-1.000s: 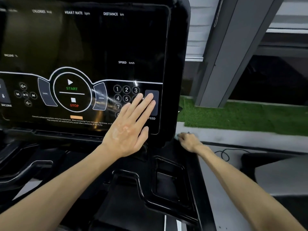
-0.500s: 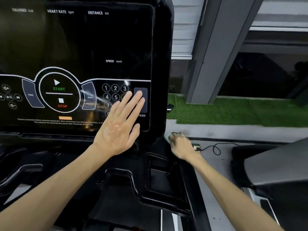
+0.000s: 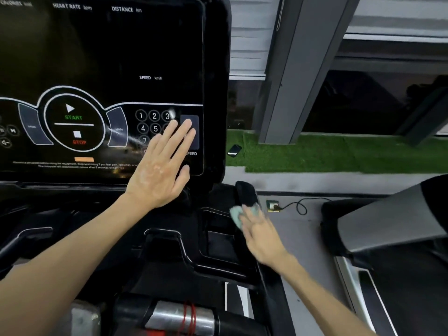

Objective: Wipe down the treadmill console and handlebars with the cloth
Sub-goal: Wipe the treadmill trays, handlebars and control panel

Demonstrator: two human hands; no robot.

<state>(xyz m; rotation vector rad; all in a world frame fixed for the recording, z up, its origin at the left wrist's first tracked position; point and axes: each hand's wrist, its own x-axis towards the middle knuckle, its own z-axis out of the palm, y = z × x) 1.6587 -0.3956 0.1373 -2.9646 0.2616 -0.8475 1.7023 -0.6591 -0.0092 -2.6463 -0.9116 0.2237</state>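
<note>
Head view: left hand (image 3: pixel 160 170) lies flat on the glossy black treadmill console screen (image 3: pixel 97 57), fingers straight across the number keys. Right hand (image 3: pixel 260 235) sits on the pale green cloth (image 3: pixel 235 215), too blurred to tell whether its fingers curl. Cloth meets the black padded handlebar (image 3: pixel 244 191) right of the console, well apart from the left hand. Beyond: green turf strip (image 3: pixel 315 154), grey pillar (image 3: pixel 291 81), dark phone (image 3: pixel 234 150) on the turf.
</note>
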